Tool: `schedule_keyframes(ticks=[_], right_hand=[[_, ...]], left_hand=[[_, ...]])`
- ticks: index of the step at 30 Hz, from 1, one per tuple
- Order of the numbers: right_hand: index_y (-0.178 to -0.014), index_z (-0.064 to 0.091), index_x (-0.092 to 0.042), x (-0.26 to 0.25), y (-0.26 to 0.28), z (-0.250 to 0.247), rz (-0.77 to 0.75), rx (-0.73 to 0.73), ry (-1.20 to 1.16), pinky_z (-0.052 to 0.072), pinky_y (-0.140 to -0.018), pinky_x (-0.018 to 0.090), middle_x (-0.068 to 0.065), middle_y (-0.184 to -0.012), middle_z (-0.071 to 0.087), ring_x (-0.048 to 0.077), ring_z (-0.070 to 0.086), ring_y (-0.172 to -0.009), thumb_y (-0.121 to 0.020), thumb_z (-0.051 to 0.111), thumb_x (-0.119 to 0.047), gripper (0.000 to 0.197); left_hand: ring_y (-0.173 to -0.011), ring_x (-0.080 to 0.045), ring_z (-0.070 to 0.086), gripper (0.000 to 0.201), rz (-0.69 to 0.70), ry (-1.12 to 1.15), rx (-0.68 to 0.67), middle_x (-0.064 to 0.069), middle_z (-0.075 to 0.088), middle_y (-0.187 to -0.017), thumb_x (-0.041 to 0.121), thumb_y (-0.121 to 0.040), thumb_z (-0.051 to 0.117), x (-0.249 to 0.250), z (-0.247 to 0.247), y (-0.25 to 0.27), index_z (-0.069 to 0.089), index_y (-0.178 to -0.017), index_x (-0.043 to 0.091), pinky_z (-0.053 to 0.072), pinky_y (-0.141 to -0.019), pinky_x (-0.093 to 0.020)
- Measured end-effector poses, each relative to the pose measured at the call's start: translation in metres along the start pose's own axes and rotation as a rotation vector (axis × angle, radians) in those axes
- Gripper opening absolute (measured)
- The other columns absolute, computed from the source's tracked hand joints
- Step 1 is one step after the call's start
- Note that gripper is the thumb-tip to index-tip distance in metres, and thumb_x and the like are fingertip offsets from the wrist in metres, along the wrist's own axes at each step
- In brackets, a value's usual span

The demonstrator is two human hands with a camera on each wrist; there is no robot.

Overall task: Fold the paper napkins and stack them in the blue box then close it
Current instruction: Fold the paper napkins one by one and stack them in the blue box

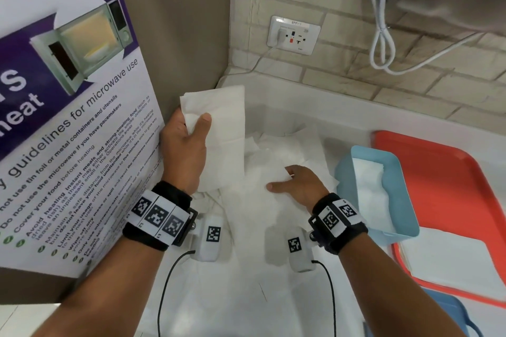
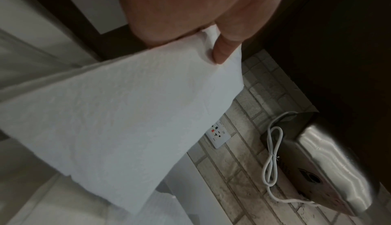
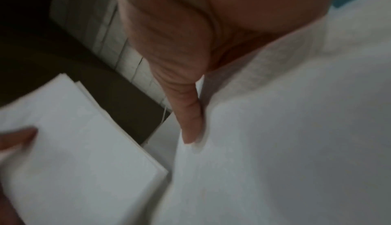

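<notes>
My left hand [image 1: 195,124] holds a folded white napkin [image 1: 219,128] up above the counter's back left, thumb on its front [image 2: 222,52], fingers behind it. The same napkin [image 2: 127,119] hangs long and flat in the left wrist view. My right hand [image 1: 290,180] lies on the loose napkin pile [image 1: 273,150]. Its thumb [image 3: 190,124] presses on a sheet [image 3: 285,145] while the fingers are tucked under that sheet, pinching it. The open blue box [image 1: 343,172] stands just right of this hand with folded napkins [image 1: 372,194] inside.
A red tray [image 1: 451,186] lies under and behind the box. A blue lid [image 1: 451,314] shows at the bottom right. A microwave poster [image 1: 68,117] stands close on the left. On the tiled wall behind are a socket [image 1: 294,35] and a white cable [image 1: 383,35].
</notes>
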State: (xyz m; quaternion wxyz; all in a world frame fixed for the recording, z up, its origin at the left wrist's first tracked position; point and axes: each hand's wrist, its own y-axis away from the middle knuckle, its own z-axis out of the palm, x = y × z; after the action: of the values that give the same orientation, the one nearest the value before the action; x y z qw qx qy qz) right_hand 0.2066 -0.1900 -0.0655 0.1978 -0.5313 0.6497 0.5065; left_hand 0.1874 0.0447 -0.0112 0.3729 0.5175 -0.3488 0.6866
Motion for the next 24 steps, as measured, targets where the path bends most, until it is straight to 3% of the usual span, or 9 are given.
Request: schedule_keyframes(ticks=[3,5,8,10,14,16,19,22,24], right_hand=[[-0.111,0.073,-0.008,-0.007,0.014,-0.01,-0.029,-0.048,-0.231,0.056,-0.096,0.047,0.009,-0.104,0.077,0.03,0.074,-0.099,-0.083,0.081,-0.018,0.03],[-0.115,0.071,-0.008,-0.016,0.026,-0.017,-0.069,-0.042,-0.376,0.055,-0.098,0.05,0.011,-0.109,0.076,0.034,0.072,-0.105,-0.087,0.076,-0.014,0.029],[-0.119,0.069,-0.01,-0.036,0.046,-0.027,-0.165,-0.021,-0.518,0.057,-0.09,0.043,0.011,-0.111,0.076,0.035,0.07,-0.109,-0.092,0.068,-0.007,0.027],[-0.121,0.067,-0.013,-0.053,0.061,-0.032,-0.27,-0.042,-0.588,0.058,-0.085,0.038,0.008,-0.113,0.075,0.03,0.071,-0.108,-0.093,0.064,-0.003,0.03],[-0.124,0.064,-0.017,-0.078,0.082,-0.029,-0.439,-0.144,-0.712,0.058,-0.09,0.034,0.007,-0.122,0.072,0.023,0.069,-0.11,-0.085,0.064,-0.004,0.041],[-0.125,0.061,-0.014,-0.08,0.08,-0.021,-0.433,-0.154,-0.686,0.058,-0.089,0.038,0.008,-0.124,0.071,0.024,0.069,-0.11,-0.084,0.069,-0.007,0.043],[-0.125,0.057,-0.013,-0.071,0.07,-0.006,-0.386,-0.051,-0.554,0.057,-0.092,0.045,0.007,-0.121,0.072,0.026,0.07,-0.109,-0.08,0.082,-0.016,0.051],[-0.13,0.053,-0.023,-0.063,0.066,0.005,-0.4,0.078,-0.382,0.056,-0.095,0.049,0.0,-0.121,0.071,0.018,0.069,-0.108,-0.082,0.083,-0.029,0.057],[-0.135,0.047,-0.03,-0.06,0.066,0.007,-0.46,0.175,-0.196,0.058,-0.092,0.043,-0.012,-0.118,0.068,0.009,0.067,-0.105,-0.085,0.08,-0.035,0.06]], left_hand=[[-0.098,-0.012,0.072,0.016,-0.002,-0.002,0.015,0.007,0.076,-0.102,0.009,-0.1,0.063,0.002,-0.001,-0.001,0.068,-0.11,0.021,0.06,-0.087,-0.037],[-0.098,-0.013,0.072,0.016,0.001,-0.005,0.018,0.008,0.076,-0.102,0.011,-0.099,0.064,0.002,0.0,-0.001,0.069,-0.106,0.025,0.06,-0.089,-0.039],[-0.097,-0.012,0.072,0.016,-0.038,-0.007,0.014,0.009,0.077,-0.1,0.011,-0.1,0.063,0.0,0.004,0.0,0.069,-0.105,0.025,0.059,-0.087,-0.037],[-0.103,-0.016,0.073,0.015,-0.079,0.01,-0.006,0.005,0.077,-0.106,0.011,-0.101,0.063,0.0,0.007,0.0,0.069,-0.109,0.022,0.058,-0.094,-0.04],[-0.109,-0.024,0.072,0.019,-0.234,0.111,-0.092,-0.007,0.076,-0.117,0.009,-0.103,0.06,0.006,0.018,0.006,0.07,-0.118,0.014,0.054,-0.103,-0.051],[-0.113,-0.033,0.071,0.024,-0.314,0.18,-0.155,-0.014,0.075,-0.121,0.008,-0.103,0.06,0.009,0.024,0.012,0.068,-0.126,0.007,0.053,-0.103,-0.057],[-0.122,-0.045,0.064,0.037,-0.386,0.264,-0.27,-0.022,0.069,-0.129,0.014,-0.097,0.067,0.011,0.029,0.022,0.064,-0.134,0.006,0.049,-0.103,-0.067],[-0.118,-0.043,0.066,0.038,-0.458,0.318,-0.308,-0.023,0.069,-0.129,0.012,-0.098,0.065,0.017,0.031,0.031,0.063,-0.135,0.005,0.055,-0.097,-0.06],[-0.111,-0.037,0.07,0.032,-0.492,0.321,-0.28,-0.018,0.073,-0.123,0.011,-0.101,0.061,0.019,0.033,0.034,0.066,-0.132,0.007,0.06,-0.089,-0.052]])
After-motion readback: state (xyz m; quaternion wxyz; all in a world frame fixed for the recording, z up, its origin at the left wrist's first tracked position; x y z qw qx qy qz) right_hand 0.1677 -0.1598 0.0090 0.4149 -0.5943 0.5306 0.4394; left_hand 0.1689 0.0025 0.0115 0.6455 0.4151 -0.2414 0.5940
